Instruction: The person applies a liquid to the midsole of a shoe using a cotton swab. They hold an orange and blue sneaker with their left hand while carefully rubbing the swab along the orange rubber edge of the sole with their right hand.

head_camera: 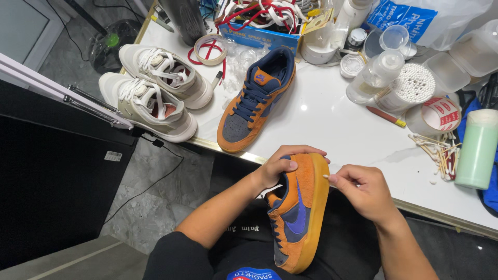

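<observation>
A: Holding steady: left hand (275, 168) wraps the heel end of the orange and navy sneaker (298, 212), fingers closed over its top edge. Shoe sits on its side over the lap, gum sole turned right, just off the worktop (332, 124) edge.

B: Right hand (363, 189)?

A: Fingers pinched narrow on something small and pale at the sole's upper edge. Too small to name; could be a swab tip. By my reading the step is spot work on the sole rim near the heel.

B: What does the next move need?

A: In my judgement, a firm left grip so the shoe stays still, and light, short strokes from the right along the rim.

B: Surroundings?

A: Matching sneaker (257, 101) lies on the worktop just ahead, toe toward the person. White pair (155, 91) sits left of it, near the corner. Tape roll (210, 49) behind. Right side is crowded: tub of cotton swabs (412, 85), loose swabs (438, 153), clear bottle (373, 75), green bottle (477, 148).

B: Obstructions?

A: Nothing between the hands. A reach to the right for supplies could knock over the bottles.
</observation>
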